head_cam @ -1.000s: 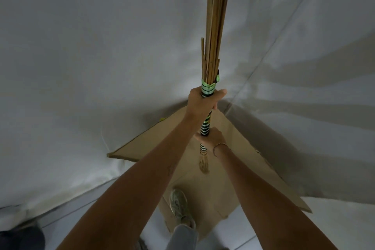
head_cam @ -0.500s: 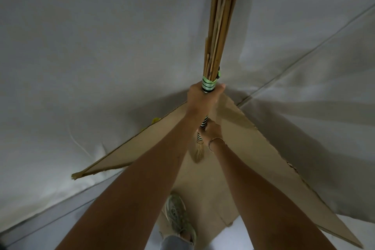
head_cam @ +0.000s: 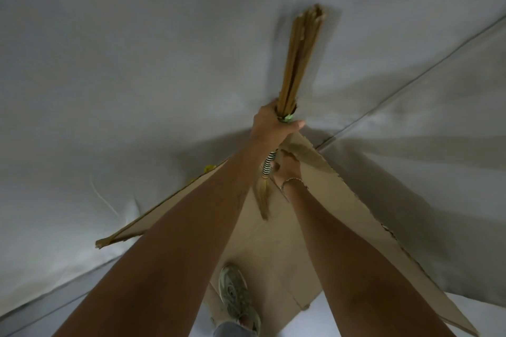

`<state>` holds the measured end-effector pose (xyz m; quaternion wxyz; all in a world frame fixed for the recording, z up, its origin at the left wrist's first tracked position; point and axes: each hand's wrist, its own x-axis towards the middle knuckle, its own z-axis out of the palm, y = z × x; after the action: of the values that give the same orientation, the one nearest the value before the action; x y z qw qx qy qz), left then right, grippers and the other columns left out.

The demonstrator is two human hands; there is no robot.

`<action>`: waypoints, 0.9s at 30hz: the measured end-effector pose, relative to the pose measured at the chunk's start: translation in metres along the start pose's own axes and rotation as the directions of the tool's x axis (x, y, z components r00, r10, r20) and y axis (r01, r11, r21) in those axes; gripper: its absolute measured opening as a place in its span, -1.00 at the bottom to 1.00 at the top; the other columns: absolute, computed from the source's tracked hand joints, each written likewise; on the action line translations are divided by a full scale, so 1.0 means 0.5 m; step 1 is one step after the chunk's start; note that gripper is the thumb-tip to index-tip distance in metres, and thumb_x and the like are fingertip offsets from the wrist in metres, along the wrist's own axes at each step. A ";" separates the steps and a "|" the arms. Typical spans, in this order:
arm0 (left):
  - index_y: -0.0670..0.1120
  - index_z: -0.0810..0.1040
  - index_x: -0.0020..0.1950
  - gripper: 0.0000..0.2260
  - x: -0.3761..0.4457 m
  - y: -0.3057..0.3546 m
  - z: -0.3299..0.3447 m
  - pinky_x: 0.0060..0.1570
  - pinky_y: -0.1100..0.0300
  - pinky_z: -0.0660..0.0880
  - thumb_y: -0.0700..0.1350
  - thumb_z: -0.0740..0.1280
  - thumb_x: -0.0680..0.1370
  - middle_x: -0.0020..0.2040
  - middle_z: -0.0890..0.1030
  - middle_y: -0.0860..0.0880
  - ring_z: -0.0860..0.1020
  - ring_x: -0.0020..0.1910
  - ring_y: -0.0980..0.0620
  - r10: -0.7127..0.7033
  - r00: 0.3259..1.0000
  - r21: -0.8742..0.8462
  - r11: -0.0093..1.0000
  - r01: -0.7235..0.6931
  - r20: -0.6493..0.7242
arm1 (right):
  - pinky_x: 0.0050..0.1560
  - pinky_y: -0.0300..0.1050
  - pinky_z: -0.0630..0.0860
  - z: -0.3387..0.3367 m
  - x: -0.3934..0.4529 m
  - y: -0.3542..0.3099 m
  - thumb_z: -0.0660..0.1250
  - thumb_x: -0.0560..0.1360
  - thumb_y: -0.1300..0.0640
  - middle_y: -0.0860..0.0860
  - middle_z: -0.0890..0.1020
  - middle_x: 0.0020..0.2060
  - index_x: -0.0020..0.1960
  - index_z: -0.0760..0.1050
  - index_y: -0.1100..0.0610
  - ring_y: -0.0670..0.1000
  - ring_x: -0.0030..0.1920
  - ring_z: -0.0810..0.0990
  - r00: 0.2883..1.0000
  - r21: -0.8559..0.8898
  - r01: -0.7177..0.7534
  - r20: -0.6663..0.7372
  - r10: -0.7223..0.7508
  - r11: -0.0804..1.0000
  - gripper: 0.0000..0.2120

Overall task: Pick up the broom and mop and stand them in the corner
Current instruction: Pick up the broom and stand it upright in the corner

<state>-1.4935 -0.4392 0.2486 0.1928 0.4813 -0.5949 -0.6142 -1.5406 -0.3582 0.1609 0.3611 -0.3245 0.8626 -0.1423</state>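
Observation:
A stick broom stands nearly upright in the corner where two pale walls meet. Its bundle of tan sticks points up, and its top end touches the wall. A green band and black-and-white striped wrap bind its lower part, with a tassel of fibres hanging below. My left hand grips the bundle at the green band. My right hand holds the striped wrap lower down, partly hidden behind my left forearm. No mop is in view.
A flattened cardboard sheet covers the floor in the corner under the broom. My shoe stands on its near part. A wall seam runs diagonally up to the right. A small yellow object lies at the cardboard's far left edge.
The view has tilted up, so the broom's top end shows against the wall. The broom has leaned further into the corner. Both hands keep their grip.

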 end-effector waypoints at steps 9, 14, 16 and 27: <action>-0.15 0.46 0.33 -0.43 -0.098 0.001 -0.039 0.30 0.00 0.45 -0.26 0.49 0.33 0.26 0.59 -0.10 0.54 0.26 -0.05 -0.114 0.992 0.167 0.978 0.122 -0.057 | 0.14 0.05 0.44 -0.048 -0.126 -0.026 0.18 0.45 0.32 0.30 0.53 0.13 0.22 0.44 0.35 0.29 0.16 0.47 0.980 -0.069 0.141 -0.129 -0.149 0.988 -0.65; -0.24 0.38 0.39 -0.43 -0.224 0.056 -0.057 0.36 0.04 0.28 -0.10 0.42 0.43 0.40 0.44 -0.22 0.39 0.39 -0.17 -0.085 0.994 0.376 0.925 0.056 0.063 | 0.06 0.05 0.52 -0.117 -0.237 0.004 0.10 0.41 0.21 0.27 0.58 0.07 0.16 0.48 0.33 0.28 0.10 0.51 0.933 -0.151 0.299 -0.161 -0.322 0.942 -0.61; -0.21 0.28 0.46 -0.43 -0.309 0.087 -0.055 0.32 0.14 0.21 -0.04 0.29 0.50 0.46 0.36 -0.21 0.34 0.43 -0.17 -0.021 0.997 0.485 0.874 -0.020 0.079 | 0.07 0.08 0.56 -0.160 -0.294 0.025 0.01 0.35 0.17 0.29 0.61 0.04 0.16 0.49 0.36 0.30 0.08 0.55 0.901 -0.181 0.375 -0.161 -0.403 0.909 -0.50; -0.30 0.36 0.34 -0.40 -0.845 0.136 0.027 0.29 0.06 0.37 0.10 0.01 0.48 0.32 0.46 -0.33 0.44 0.32 -0.22 0.048 0.998 0.761 0.647 -0.054 0.031 | 0.31 0.08 0.33 -0.322 -0.780 0.177 0.09 0.52 0.20 0.14 0.39 0.38 0.38 0.26 0.21 0.18 0.43 0.26 0.815 -0.475 0.554 0.142 -0.561 0.684 -0.57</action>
<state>-1.3321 -0.1045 0.4615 -0.0120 0.4984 -0.8117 -0.3043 -1.4901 -0.0317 0.4376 0.1985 -0.6515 0.7319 -0.0214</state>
